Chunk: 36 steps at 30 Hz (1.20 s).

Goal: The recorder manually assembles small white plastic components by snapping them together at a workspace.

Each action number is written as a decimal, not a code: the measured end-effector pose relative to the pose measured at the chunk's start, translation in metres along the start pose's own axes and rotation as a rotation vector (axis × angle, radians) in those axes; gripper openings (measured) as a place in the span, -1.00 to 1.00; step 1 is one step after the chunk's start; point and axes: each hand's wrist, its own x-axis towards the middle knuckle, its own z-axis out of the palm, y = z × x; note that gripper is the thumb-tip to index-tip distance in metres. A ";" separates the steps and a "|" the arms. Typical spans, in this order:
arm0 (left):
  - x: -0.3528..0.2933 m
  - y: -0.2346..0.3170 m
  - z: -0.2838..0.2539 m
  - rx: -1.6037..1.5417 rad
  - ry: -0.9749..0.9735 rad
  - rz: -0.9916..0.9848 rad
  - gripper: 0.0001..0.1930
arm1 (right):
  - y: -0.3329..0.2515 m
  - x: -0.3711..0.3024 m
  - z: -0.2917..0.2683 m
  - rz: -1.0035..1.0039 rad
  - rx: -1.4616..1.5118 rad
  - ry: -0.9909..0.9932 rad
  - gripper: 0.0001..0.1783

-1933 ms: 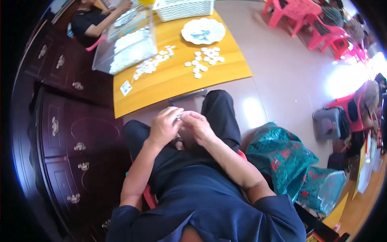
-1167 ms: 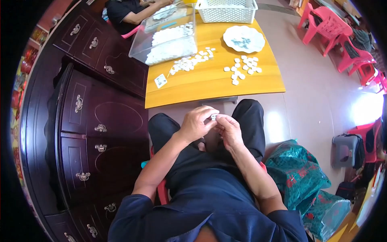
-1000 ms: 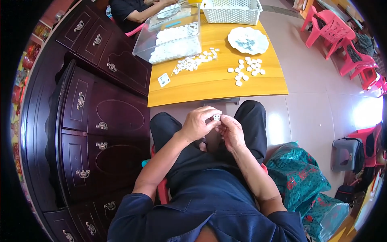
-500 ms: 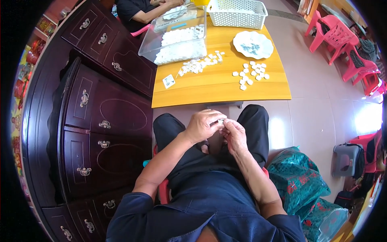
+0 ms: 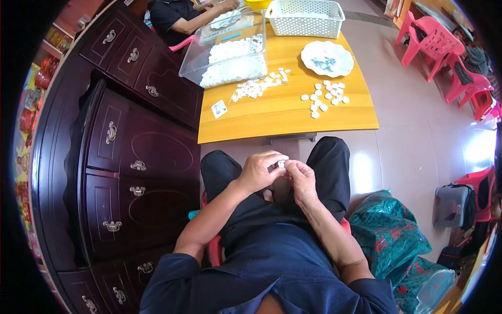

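Above my lap, short of the table's near edge, both hands meet at a small white plastic piece (image 5: 281, 164). My left hand (image 5: 260, 171) grips it from the left between thumb and fingers. From the right, the thumb and fingertips of my right hand (image 5: 300, 177) pinch it too. Its finer details are too small to make out. On the wooden table (image 5: 282, 124) lie a scatter of small flat white parts (image 5: 251, 89) and, to the right, a loose group of rounded white pieces (image 5: 328, 96). A white printed card (image 5: 219, 109) rests near the left edge.
A clear plastic bin (image 5: 230, 57) full of white pieces stands at the back left. Beside it are a white perforated basket (image 5: 306, 20) and a scalloped white plate (image 5: 327, 58) with small bluish-grey bits. Dark cabinets (image 5: 146, 152) line my left; a green bag (image 5: 389, 225) lies right. Another person (image 5: 180, 18) sits far left.
My hands have shifted slightly left and nearer to me, still together on the small white piece. It now shows a little more between the fingertips.
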 end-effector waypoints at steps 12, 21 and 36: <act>0.075 -0.027 -0.010 0.280 0.199 -0.009 -0.83 | -0.015 0.002 0.000 0.095 -0.009 -0.071 -0.79; 0.134 -0.054 0.027 0.253 0.066 -0.043 -0.64 | -0.014 0.002 -0.004 0.109 -0.021 -0.092 -0.79; 0.173 -0.102 0.007 0.600 -0.008 -0.258 -0.60 | -0.016 0.006 -0.005 0.130 -0.048 -0.097 -0.80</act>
